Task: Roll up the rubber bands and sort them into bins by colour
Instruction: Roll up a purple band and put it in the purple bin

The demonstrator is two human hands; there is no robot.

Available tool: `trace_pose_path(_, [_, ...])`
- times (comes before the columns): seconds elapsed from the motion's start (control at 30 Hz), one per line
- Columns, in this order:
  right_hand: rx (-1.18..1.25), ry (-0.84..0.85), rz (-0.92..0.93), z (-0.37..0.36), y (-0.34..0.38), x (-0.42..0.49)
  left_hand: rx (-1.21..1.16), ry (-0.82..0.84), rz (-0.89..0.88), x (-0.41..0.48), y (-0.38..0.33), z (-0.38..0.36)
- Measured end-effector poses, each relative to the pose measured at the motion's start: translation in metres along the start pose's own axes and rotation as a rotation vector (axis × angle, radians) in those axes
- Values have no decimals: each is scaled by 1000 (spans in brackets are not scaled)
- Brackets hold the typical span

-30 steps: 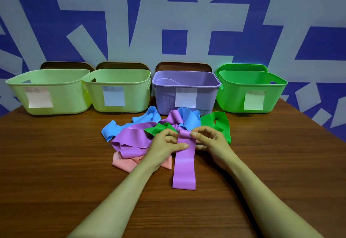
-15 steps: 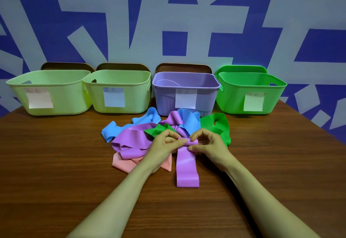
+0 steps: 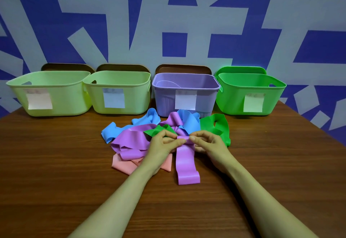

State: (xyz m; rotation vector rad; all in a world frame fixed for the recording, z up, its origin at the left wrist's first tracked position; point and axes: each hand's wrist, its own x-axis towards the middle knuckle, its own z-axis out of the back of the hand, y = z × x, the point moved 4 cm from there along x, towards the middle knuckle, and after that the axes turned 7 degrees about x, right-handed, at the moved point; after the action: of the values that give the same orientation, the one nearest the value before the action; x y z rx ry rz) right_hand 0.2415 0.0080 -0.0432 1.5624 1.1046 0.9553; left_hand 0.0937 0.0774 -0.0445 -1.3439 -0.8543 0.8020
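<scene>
Rolling the purple band [image 3: 186, 164] begins at its far end, where the left hand [image 3: 163, 144] and the right hand [image 3: 208, 142] each pinch one side of a small coil [image 3: 182, 138], so both grips are closed on this one band. From the grip toward the person, the loose tail lies flat and straight on the counter [image 3: 56, 172]. To do this well, I judge that both thumbs should turn the coil at the same pace so its edges stay level and it does not cone out to one side. Light tension on the tail would keep the turns snug. Just beyond the grip lies the heap of other bands: a green band [image 3: 223, 125] to its right, a blue band [image 3: 110, 131] and a second purple band [image 3: 131, 138] to its left, and a pink band [image 3: 123, 165] under the left wrist. Drawing the coil toward the person, away from that heap, should stop a neighbour from being caught in it. The purple bin [image 3: 164, 101] stands straight beyond the grip, the likely place for the finished roll.
</scene>
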Motion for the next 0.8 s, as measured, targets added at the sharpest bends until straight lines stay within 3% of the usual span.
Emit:
trace_pose_path(0.13, [113, 40, -8, -2, -1, 0, -49, -94, 22, 2, 2, 2])
trace_pose_path(0.5, [-354, 12, 52, -1, -16, 9, 29, -169, -1, 6, 9, 3])
trace_pose_path(0.8, [-321, 18, 126, -2, -4, 0, -8, -142, -16, 1, 4, 0])
